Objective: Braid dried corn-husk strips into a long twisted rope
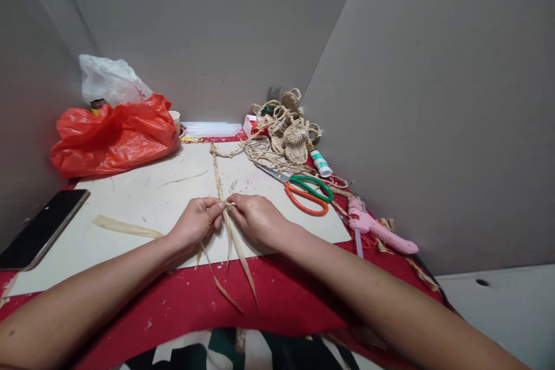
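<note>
A pale straw braid [218,176] runs down the white board [130,188] toward me. At its near end my left hand [200,218] pinches the strands from the left, fingers closed. My right hand [254,217] pinches the same spot from the right, thumb and forefinger together, almost touching the left fingertips. Loose flat strands [240,254] hang below the hands over the board's front edge. A wide straw strip [128,226] lies on the board beside my left wrist. Part of the braid between the fingertips is hidden.
Scissors [299,185] with green and orange handles lie right of my hands. Beyond are a heap of braided cord and woven pieces [288,136], a white tube [321,163] and a pink glue gun [377,228]. At left are a red plastic bag [117,136] and a phone [43,228].
</note>
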`<move>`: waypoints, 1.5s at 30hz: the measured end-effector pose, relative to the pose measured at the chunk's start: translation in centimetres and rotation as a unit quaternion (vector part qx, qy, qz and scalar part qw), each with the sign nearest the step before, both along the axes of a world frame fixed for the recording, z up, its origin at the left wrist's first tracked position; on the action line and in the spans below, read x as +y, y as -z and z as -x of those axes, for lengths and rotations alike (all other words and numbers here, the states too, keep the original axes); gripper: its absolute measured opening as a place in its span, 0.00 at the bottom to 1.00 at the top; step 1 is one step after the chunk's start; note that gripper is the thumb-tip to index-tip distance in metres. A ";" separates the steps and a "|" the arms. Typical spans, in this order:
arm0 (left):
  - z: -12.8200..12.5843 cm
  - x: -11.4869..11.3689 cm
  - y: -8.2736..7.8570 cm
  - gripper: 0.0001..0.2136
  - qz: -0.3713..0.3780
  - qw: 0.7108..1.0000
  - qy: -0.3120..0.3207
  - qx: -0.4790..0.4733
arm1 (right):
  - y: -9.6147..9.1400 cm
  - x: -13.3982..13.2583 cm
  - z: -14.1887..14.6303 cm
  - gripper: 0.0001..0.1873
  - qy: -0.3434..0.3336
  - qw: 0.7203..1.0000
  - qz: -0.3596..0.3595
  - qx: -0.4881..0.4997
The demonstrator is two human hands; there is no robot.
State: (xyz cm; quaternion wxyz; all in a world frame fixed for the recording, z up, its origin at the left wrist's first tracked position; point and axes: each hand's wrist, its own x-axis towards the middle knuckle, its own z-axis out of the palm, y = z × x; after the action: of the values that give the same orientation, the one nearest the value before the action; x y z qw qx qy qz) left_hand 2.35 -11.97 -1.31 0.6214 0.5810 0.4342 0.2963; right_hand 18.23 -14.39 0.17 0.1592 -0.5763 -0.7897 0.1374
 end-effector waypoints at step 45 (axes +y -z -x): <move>-0.2 -0.4 -0.2 0.11 0.010 0.997 -0.060 -0.052 | -1.0 -2.9 2.5 0.18 0.009 0.998 0.052 -0.034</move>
State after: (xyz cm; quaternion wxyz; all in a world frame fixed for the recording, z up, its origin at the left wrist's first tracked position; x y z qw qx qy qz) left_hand 2.53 -12.41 -1.08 0.6300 0.5319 0.4379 0.3584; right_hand 15.76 -17.29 1.19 0.1031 -0.5954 -0.7811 0.1573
